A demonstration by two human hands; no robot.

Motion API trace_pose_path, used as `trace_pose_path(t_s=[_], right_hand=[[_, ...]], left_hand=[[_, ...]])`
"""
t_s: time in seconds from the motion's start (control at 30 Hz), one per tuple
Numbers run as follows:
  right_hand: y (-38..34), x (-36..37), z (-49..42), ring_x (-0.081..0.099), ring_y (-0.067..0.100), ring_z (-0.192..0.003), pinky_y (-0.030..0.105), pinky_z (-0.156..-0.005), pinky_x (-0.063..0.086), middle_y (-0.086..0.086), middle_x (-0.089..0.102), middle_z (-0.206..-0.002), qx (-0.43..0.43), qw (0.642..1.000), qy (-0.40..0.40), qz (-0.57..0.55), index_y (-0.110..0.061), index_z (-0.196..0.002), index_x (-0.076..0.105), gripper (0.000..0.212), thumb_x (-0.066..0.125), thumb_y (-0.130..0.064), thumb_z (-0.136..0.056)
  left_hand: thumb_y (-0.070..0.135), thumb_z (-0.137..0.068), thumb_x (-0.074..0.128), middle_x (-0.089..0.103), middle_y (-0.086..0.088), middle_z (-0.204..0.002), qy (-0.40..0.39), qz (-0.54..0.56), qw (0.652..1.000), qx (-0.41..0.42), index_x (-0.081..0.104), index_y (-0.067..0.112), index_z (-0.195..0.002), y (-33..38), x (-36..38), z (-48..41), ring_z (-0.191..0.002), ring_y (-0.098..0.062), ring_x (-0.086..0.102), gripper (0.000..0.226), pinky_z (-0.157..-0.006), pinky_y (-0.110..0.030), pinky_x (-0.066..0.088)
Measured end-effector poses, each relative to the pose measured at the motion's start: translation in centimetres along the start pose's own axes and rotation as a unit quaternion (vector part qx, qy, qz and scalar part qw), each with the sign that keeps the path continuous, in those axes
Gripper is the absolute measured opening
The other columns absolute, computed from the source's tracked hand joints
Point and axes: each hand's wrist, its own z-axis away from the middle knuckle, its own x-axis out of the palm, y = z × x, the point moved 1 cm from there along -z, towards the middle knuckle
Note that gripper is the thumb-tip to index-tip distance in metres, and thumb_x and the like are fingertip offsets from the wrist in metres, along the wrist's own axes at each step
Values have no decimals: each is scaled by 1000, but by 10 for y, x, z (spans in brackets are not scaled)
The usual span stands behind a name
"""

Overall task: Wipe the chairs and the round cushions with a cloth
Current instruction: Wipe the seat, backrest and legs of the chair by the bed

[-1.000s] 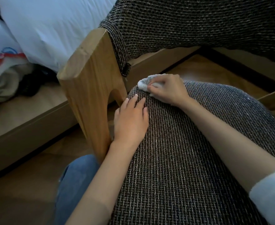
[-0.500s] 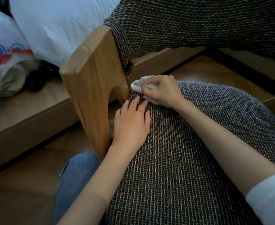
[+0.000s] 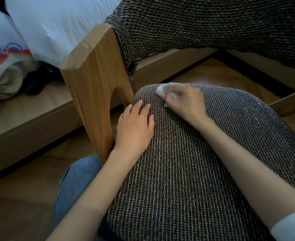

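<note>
Head view: right hand (image 3: 186, 101), gripping the cloth (image 3: 165, 90), had slid off toward three o'clock from the wooden post (image 3: 94, 94) along the far rim of the round cushion (image 3: 186, 171). The left hand (image 3: 134, 124) lay flat and open, steadying. That edge seemed nearly wiped.

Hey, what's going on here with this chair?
A person is wiping the woven seat cushion with a cloth. The right hand grips a small pale cloth and presses it against the cushion's far edge. The left hand lies flat on the cushion's left side, fingers straight, right beside the chair's wooden frame, apparently steadying the cushion.
</note>
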Motion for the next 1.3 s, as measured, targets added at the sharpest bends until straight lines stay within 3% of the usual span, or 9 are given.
trace_pose_path(t_s=[0.17, 0.37, 0.47, 0.57, 0.77, 0.87, 1.0, 1.2, 1.3], right_hand=[[8, -11, 28, 62, 19, -87, 28, -74, 45, 3, 68, -99, -77, 996, -36, 6, -28, -100, 72, 21, 67, -34, -81], [26, -10, -20, 64, 21, -100, 31, -78, 48, -4, 70, -110, 72, 995, 50, 44, -28, -108, 71, 30, 59, -45, -86], [-14, 4, 6, 66, 11, -91, 20, -67, 45, -11, 71, -104, -7, 1000, 13, 17, -34, -97, 71, 17, 61, -44, -88], [-39, 3, 50, 63, 13, -93, 25, -79, 47, -3, 71, -104, -70, 997, -30, -28, -33, -96, 73, 17, 65, -35, -81], [-39, 0, 34, 59, 3, -84, 15, -69, 44, -7, 71, -102, -64, 995, -25, -72, -28, -100, 73, 20, 64, -31, -83], [-39, 13, 0, 64, 11, -95, 23, -75, 46, -6, 72, -105, -13, 999, 8, -51, -30, -105, 72, 27, 58, -37, -84], [-53, 24, -9, 64, 21, -101, 34, -86, 52, 0, 72, -107, -9, 999, -45, 4, -34, -106, 71, 33, 55, -50, -83], [-86, 1, 86, 61, 1, -68, 18, -65, 49, -10, 72, -86, -116, 987, -100, -56, -38, -97, 72, 21, 63, -35, -78], [-86, -13, 119, 56, -2, -68, 15, -63, 43, -13, 70, -86, -159, 980, -82, -84, -37, -91, 74, 20, 62, -37, -75]], left_hand=[[42, -100, 31, 24, -2, -157, -6, 6, 1000, 10, 32, 22, -148, -5, -1, 25, -145, -24, 17, 51, -117, -37, 15], [43, -99, 32, 20, 4, -158, 0, 68, 998, 15, 31, 25, -148, -7, -4, 49, -147, -17, 6, 52, -119, -35, 12], [42, -100, 33, 21, 5, -158, 5, 77, 997, 26, 33, 25, -147, -10, -7, 58, -147, -14, 6, 51, -116, -28, 7], [41, -100, 33, 21, 5, -158, 8, 76, 996, 40, 33, 25, -147, -11, -10, 69, -146, -12, 7, 50, -115, -25, 7], [38, -97, 43, 44, 5, -145, 53, 67, 995, 50, 51, 22, -136, -15, -21, 104, -137, -12, 32, 43, -110, -23, 23], [35, -90, 60, 64, 5, -112, 121, 37, 990, 65, 69, 20, -107, -22, -32, 115, -106, -11, 56, 24, -80, -24, 52], [44, -83, 64, 47, 15, -79, 173, 71, 982, -23, 48, 28, -77, -45, -46, 126, -68, -2, 45, 23, -51, -10, 27], [46, -98, 36, 47, -3, -124, 134, 109, 982, -79, 32, 17, -141, -71, -40, 123, -110, -15, 50, 52, -77, -23, 38], [45, -100, 27, 49, -5, -126, 107, 134, 984, -39, 30, 18, -144, -69, -37, 114, -112, -19, 51, 51, -79, -29, 39]])
